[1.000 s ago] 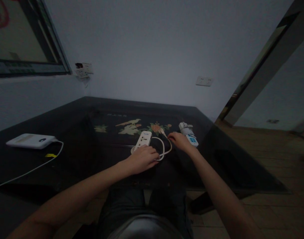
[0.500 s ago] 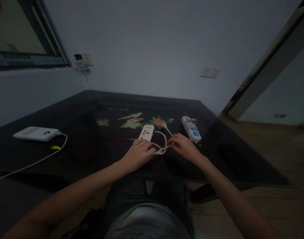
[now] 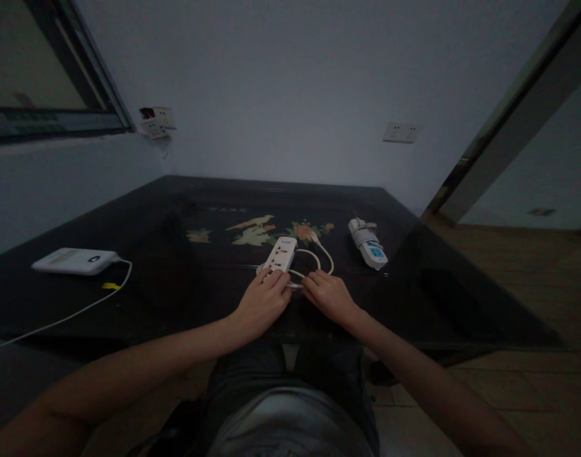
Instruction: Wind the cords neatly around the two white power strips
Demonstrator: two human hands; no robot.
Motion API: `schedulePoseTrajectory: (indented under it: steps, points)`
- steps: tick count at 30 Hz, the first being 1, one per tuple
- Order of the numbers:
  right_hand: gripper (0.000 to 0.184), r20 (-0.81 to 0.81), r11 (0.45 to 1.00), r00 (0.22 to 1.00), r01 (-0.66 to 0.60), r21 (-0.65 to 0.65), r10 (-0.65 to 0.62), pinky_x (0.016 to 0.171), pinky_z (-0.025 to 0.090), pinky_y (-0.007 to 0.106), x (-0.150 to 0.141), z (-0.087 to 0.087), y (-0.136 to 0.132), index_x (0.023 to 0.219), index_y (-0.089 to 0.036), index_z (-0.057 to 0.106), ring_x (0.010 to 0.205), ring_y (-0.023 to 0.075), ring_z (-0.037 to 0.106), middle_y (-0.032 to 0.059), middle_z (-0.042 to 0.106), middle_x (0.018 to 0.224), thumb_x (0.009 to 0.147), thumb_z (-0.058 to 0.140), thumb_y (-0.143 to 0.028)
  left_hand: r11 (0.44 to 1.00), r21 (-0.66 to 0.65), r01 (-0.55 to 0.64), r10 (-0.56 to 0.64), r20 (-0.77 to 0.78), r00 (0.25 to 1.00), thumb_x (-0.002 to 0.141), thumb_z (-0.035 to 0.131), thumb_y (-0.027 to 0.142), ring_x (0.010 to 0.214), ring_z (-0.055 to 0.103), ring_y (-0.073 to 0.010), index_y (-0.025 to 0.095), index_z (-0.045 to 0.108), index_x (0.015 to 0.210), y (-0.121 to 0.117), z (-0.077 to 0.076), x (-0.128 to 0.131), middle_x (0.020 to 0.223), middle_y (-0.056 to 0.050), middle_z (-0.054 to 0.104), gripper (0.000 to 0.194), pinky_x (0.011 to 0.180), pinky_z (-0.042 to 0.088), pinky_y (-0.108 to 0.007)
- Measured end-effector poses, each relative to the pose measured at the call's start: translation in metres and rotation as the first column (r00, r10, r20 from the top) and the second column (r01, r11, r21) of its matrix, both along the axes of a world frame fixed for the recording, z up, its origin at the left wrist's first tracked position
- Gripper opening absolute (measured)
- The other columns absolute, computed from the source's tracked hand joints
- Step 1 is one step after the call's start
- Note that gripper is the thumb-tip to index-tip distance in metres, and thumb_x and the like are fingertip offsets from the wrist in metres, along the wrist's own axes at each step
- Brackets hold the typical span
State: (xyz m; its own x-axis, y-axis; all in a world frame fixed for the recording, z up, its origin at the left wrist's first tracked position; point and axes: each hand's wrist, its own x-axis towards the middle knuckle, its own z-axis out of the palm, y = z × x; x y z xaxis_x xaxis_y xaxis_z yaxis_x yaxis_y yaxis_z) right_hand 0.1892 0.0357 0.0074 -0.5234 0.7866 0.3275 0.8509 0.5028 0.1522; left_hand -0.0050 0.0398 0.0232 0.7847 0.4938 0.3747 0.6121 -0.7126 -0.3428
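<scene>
The white power strip (image 3: 281, 252) lay on the desk (image 3: 176, 304), toward its front edge; the left hand (image 3: 265, 301) curled over the near end, its grip impossible to tell. The right hand (image 3: 331, 295) pinched the looped cord (image 3: 329, 257). A cord-wrapped strip (image 3: 374, 254) lay rightward.

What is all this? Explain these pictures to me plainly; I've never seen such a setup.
There is no machine here: a person works with two bare hands. Every picture comes from one camera worn on their head, looking forward and down. On the dark table lies a white power strip; the left hand covers its near end. The right hand has its fingers at a looped white cord; how firmly is hard to see. Farther right lies a second power strip, cord wrapped around it; far left, a white box with a thin cable.
</scene>
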Motion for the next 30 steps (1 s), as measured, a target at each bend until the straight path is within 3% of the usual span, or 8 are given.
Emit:
schedulePoseTrajectory:
  steps: [6,11,18,21,25,30]
  points:
    - [0.013,-0.056,0.999,0.998,0.02,0.034,-0.018,0.064,0.042,0.026,0.006,0.002,0.001,0.091,-0.016,0.062,0.086,0.0193,0.057,0.0082,0.065,0.087,0.092,0.052,-0.025,1.0,0.002,-0.01,0.01,0.037,0.999,0.087,0.057,0.021,0.092,0.053,-0.024,0.016,0.065,0.086,0.014,-0.004,0.012,0.09,-0.008,0.059,0.01,0.079,0.037,-0.038]
    - [0.013,-0.133,0.998,0.989,-0.057,0.013,0.059,0.071,0.045,0.029,0.013,0.001,0.002,0.093,-0.016,0.061,0.087,0.0204,0.057,0.0076,0.065,0.089,0.092,0.051,-0.023,0.996,0.004,0.086,-0.086,0.094,0.992,0.087,0.058,0.023,0.089,0.05,-0.0218,0.016,0.063,0.084,0.021,-0.011,0.01,0.087,-0.006,0.058,0.009,0.075,0.034,-0.035]
    - [0.009,-0.488,0.989,0.87,-0.124,-0.075,0.072,0.08,0.046,0.03,0.022,-0.009,0.011,0.095,-0.019,0.058,0.09,0.0192,0.056,0.0062,0.063,0.092,0.092,0.051,-0.024,0.979,-0.114,0.168,-0.15,0.151,0.977,0.089,0.056,0.027,0.087,0.046,-0.0193,0.016,0.061,0.077,0.021,-0.015,0.002,0.088,-0.005,0.057,0.017,0.073,0.03,-0.032]
    - [0.007,-0.576,0.991,0.817,-0.09,-0.104,0.014,0.078,0.046,0.029,0.031,-0.014,0.018,0.094,-0.019,0.057,0.087,0.0183,0.058,0.0056,0.062,0.091,0.091,0.051,-0.022,0.944,-0.203,0.259,-0.23,0.152,0.961,0.089,0.055,0.027,0.085,0.045,-0.0178,0.016,0.062,0.077,0.013,-0.013,-0.007,0.088,-0.005,0.056,0.018,0.074,0.029,-0.032]
    - [0.008,-0.636,0.993,0.768,-0.008,-0.119,-0.07,0.074,0.045,0.028,0.046,-0.017,0.027,0.09,-0.019,0.058,0.082,0.0173,0.059,0.0046,0.062,0.088,0.089,0.051,-0.017,0.849,-0.325,0.417,-0.383,0.167,0.909,0.09,0.055,0.028,0.087,0.046,-0.0158,0.019,0.064,0.081,-0.001,-0.011,-0.026,0.091,-0.003,0.057,0.016,0.079,0.029,-0.031]
    - [0.008,-0.593,0.983,0.803,-0.053,-0.173,-0.061,0.075,0.045,0.027,0.053,-0.017,0.025,0.091,-0.019,0.059,0.083,0.0168,0.06,0.0039,0.062,0.089,0.088,0.052,-0.015,0.847,-0.373,0.379,-0.346,0.153,0.926,0.088,0.055,0.036,0.095,0.048,-0.0186,0.021,0.065,0.088,-0.009,-0.002,-0.036,0.098,-0.004,0.057,0.018,0.085,0.029,-0.034]
